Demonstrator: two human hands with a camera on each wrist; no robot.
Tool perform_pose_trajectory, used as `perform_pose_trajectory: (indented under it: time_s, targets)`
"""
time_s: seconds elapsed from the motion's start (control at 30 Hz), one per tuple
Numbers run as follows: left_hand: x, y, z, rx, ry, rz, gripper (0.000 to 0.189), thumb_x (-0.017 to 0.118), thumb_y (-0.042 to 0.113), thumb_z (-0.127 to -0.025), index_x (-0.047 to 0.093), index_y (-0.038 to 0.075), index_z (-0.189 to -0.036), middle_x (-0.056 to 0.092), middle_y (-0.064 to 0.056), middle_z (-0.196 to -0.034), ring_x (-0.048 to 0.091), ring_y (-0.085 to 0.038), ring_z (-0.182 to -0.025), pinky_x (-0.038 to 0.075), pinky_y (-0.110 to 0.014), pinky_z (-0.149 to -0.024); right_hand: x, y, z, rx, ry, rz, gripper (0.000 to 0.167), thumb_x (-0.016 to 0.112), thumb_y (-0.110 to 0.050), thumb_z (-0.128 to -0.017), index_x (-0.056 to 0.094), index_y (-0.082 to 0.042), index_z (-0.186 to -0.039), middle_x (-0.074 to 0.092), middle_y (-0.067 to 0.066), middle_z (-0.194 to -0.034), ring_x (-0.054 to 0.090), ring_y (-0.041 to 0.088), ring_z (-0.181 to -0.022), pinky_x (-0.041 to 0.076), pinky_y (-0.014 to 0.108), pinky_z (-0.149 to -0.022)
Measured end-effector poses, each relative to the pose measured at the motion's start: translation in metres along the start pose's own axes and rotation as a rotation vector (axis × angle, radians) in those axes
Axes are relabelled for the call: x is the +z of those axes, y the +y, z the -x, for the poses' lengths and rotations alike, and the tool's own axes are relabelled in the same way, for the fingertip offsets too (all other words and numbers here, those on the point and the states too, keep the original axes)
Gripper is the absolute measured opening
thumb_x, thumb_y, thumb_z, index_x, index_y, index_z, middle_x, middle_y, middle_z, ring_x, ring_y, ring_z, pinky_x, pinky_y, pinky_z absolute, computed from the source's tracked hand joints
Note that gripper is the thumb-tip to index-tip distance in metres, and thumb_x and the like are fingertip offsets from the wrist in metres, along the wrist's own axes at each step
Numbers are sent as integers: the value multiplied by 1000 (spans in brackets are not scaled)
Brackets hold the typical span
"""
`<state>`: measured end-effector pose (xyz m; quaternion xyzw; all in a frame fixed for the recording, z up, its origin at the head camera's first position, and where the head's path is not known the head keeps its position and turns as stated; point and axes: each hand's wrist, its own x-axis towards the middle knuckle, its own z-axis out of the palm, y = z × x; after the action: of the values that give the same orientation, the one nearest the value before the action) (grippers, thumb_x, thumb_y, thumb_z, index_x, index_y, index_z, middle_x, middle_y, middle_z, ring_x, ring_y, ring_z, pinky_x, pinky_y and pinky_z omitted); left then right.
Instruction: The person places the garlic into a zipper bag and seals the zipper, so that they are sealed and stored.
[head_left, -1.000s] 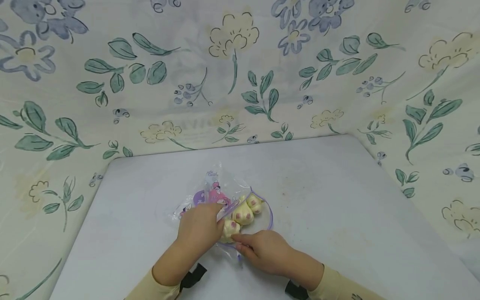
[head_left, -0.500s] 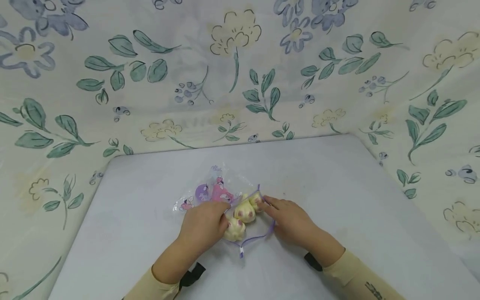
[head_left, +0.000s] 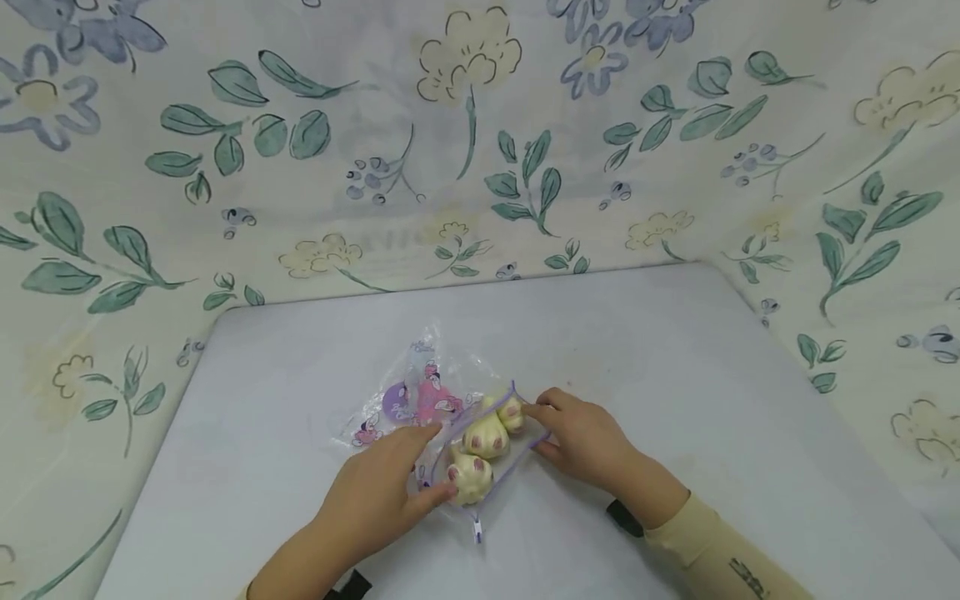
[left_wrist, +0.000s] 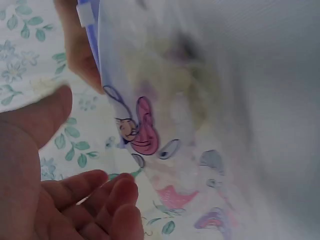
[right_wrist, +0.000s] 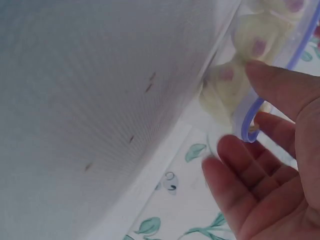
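Observation:
A clear zip bag (head_left: 465, 379) with pink and purple cartoon prints lies on the table, its purple-edged mouth towards the right and front. Three garlic bulbs (head_left: 486, 437) show inside the mouth in a slanting row. My right hand (head_left: 585, 437) pinches the far right part of the purple rim (right_wrist: 295, 55), thumb on one side and index finger on the other. On the left, my left hand (head_left: 378, 487) has thumb and fingers spread apart at the bag's near left corner; the left wrist view shows a gap between its fingers (left_wrist: 122, 200) and the plastic.
A white slider (head_left: 477, 531) hangs at the bag's near corner. The white table (head_left: 675, 375) stretches out around the bag, with a few small dark specks (right_wrist: 150, 82) on it. Floral cloth (head_left: 420, 200) hangs behind and at the sides.
My right hand has moved from the nearest bulb to the far right rim. The left hand has loosened from the bag's mouth and drawn back left. The mouth has narrowed.

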<state>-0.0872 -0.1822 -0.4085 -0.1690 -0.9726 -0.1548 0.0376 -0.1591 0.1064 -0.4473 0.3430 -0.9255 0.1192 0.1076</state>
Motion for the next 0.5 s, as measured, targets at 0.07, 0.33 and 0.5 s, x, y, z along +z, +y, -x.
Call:
perform_pose_trajectory:
  time_s: [0.07, 0.33, 0.5]
  targets:
    - [1, -1, 11, -32, -46, -9, 84, 84, 61, -69, 59, 16, -136, 65, 4, -124, 66, -14, -99, 57, -38, -76, -1, 1, 0, 37, -28, -56, 55, 87, -24, -76, 67, -17, -127, 63, 0, -112, 64, 12, -81, 54, 30, -68]
    - [12, -7, 21, 137, 136, -69, 50, 91, 39, -67, 70, 18, -107, 68, 11, -91, 63, -6, -74, 48, -23, -57, -7, 2, 1, 47, -48, -151, 67, 92, -25, -69, 67, -10, -129, 62, 0, -109, 57, 7, -78, 51, 23, -68]
    - [14, -9, 22, 237, 157, -63, 49, 89, 41, -68, 71, 20, -108, 72, 13, -99, 68, -7, -83, 53, -28, -60, -8, 0, 3, 11, -26, -120, 69, 93, -25, -67, 67, -5, -128, 61, 0, -105, 54, 7, -74, 50, 22, -66]
